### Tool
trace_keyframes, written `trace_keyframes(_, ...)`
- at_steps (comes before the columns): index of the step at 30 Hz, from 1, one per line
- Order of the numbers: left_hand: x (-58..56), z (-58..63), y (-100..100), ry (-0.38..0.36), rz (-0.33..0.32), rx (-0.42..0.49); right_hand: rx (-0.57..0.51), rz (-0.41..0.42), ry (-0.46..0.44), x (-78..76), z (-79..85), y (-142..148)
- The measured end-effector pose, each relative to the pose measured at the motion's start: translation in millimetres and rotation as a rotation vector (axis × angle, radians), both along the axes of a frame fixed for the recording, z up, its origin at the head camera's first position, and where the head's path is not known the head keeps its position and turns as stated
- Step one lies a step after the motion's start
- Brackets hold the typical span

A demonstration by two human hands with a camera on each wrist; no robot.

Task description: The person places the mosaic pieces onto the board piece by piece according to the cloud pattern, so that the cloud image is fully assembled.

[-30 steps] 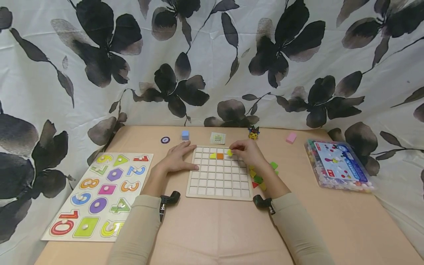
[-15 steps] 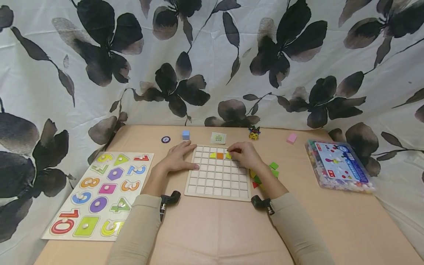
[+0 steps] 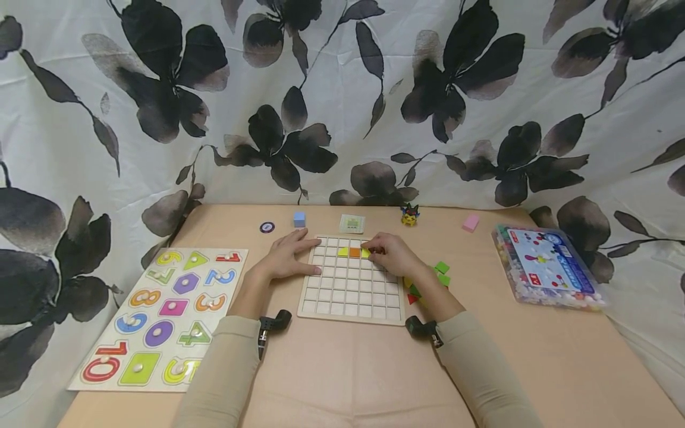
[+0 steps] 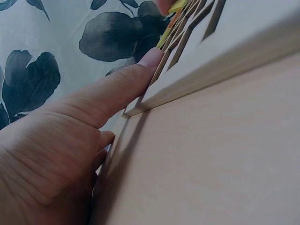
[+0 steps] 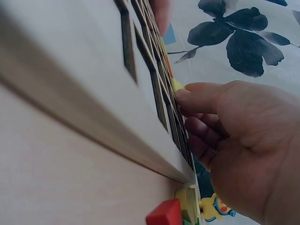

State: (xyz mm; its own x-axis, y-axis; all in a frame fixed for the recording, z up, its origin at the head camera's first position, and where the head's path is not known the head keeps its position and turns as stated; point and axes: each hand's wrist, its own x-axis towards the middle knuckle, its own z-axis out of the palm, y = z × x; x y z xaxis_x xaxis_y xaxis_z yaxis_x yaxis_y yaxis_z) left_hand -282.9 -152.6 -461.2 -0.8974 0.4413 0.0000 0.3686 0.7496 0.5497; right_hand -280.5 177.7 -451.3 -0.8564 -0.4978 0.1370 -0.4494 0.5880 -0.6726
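A white gridded wooden board (image 3: 351, 294) lies flat on the table. My left hand (image 3: 285, 257) rests at its left edge with fingers extended, the thumb (image 4: 151, 58) touching the board's face. In an upper row sit a yellow tile (image 3: 343, 252) and an orange tile (image 3: 354, 252) side by side. Just right of the orange one, my right hand (image 3: 398, 255) pinches a second yellow tile (image 5: 176, 85) between thumb and forefinger, at the grid surface. Whether this tile is fully seated in its cell is hidden by the fingers.
Loose green pieces (image 3: 442, 267) and a red piece (image 3: 412, 298) lie right of the board, partly under my right forearm. A number puzzle (image 3: 160, 321) stands left, a bead box (image 3: 548, 267) right. Behind are a blue cube (image 3: 299, 220), a card (image 3: 351, 223), a small figure (image 3: 409, 215) and a pink block (image 3: 470, 223).
My right hand has moved slightly left with the yellow tile, bringing it next to the orange tile. The left hand stays at the board's edge.
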Motion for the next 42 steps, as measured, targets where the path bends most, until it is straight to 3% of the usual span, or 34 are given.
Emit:
trace_keyframes(11, -0.3, 0.6, 1, 0.013, 0.011, 0.032, 0.075, 0.045, -0.057, 0.6, 9.9, 3)
trace_keyframes(16, 0.2, 0.5, 2, 0.009, 0.019, 0.028, 0.002, -0.011, -0.203, 6.2, 23.1, 11)
trace_keyframes(19, 0.2, -0.2, 2, 0.020, 0.023, 0.023, -0.006, -0.036, -0.188, 7.6, 31.3, 19)
trace_keyframes(23, -0.5, -1.7, 3, 0.030, 0.032, 0.017, 0.044, -0.029, -0.066, 6.1, 39.8, 33)
trace_keyframes(26, -0.7, -2.4, 3, 0.027, 0.035, 0.017, 0.057, -0.045, -0.046, 6.3, 44.0, 44)
trace_keyframes(36, 0.7, -3.2, 2, 0.019, 0.034, -0.011, 0.047, -0.149, -0.113, 5.6, 36.4, 78)
trace_keyframes(42, 0.9, -2.7, 2, 0.012, 0.035, -0.006, 0.046, -0.118, -0.144, 4.5, 29.5, 84)
